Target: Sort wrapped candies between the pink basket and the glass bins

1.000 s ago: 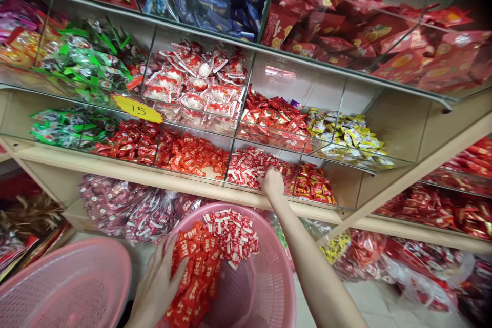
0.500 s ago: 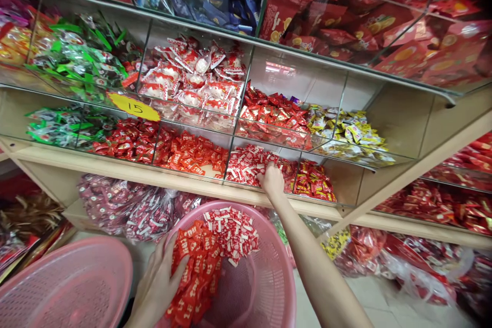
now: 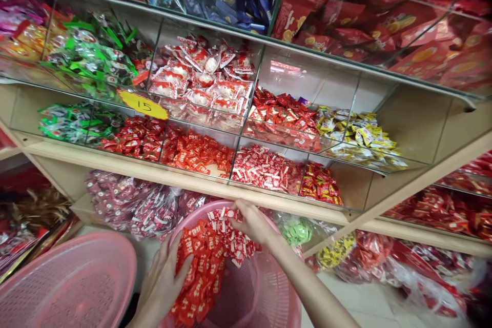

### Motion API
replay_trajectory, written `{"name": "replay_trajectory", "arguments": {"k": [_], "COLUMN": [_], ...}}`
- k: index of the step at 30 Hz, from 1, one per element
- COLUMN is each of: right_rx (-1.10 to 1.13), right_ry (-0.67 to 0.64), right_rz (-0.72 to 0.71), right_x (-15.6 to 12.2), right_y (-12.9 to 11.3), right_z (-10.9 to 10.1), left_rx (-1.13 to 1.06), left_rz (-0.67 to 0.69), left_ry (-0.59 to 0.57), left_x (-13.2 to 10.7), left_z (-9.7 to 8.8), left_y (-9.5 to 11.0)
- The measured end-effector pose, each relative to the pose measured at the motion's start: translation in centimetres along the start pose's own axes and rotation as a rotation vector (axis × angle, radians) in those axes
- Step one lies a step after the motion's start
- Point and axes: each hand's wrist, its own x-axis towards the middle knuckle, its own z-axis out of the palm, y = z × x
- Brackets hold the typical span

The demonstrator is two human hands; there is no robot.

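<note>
Sweets fill the tilted pink basket at the bottom edge of the view, in two heaps: red-and-white sweets towards its far rim and orange-red sweets nearer the person. The right hand rests on top of the red-and-white heap at the far rim, its fingers curled narrowly around a few wrappers; whether it is gripping them or letting them go cannot be told. The left hand lies at the basket's left rim with fingers spread wide and flat against the orange-red heap, seemingly bracing both the heap and the basket. Just above the basket runs the front edge of the wooden shelf, where glass-fronted compartments hold matching stock: a red-and-white lot directly above the right hand and an orange-red lot to its left. A yellow price tag sits on the glass higher up, and a second pink basket stands at the lower left corner. By the look of it, the step in hand is the handling of the red-and-white heap inside the basket. Any further move with that hand calls for a loose grip on the slippery wrappers, while the left hand keeps the sloping basket steady so neither heap slides over the rim.
</note>
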Motion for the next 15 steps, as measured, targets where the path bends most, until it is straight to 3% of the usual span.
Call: {"name": "replay_trajectory", "arguments": {"k": [4, 10, 15], "right_rx": [-0.195, -0.473, -0.512], "right_ry": [-0.120, -0.127, -0.142], "right_rz": [-0.011, -0.014, 0.026], "right_x": [1.3, 3.0, 3.2], "right_y": [0.8, 0.5, 0.4], "right_z": [3.0, 4.6, 5.7], "left_rx": [0.004, -0.011, -0.016], "left_rz": [-0.005, -0.009, -0.004], "left_ry": [0.012, 0.019, 0.040], "left_x": [-0.2, -0.3, -0.4], "left_z": [0.1, 0.2, 0.3], "left_y": [-0.1, 0.0, -0.1]}}
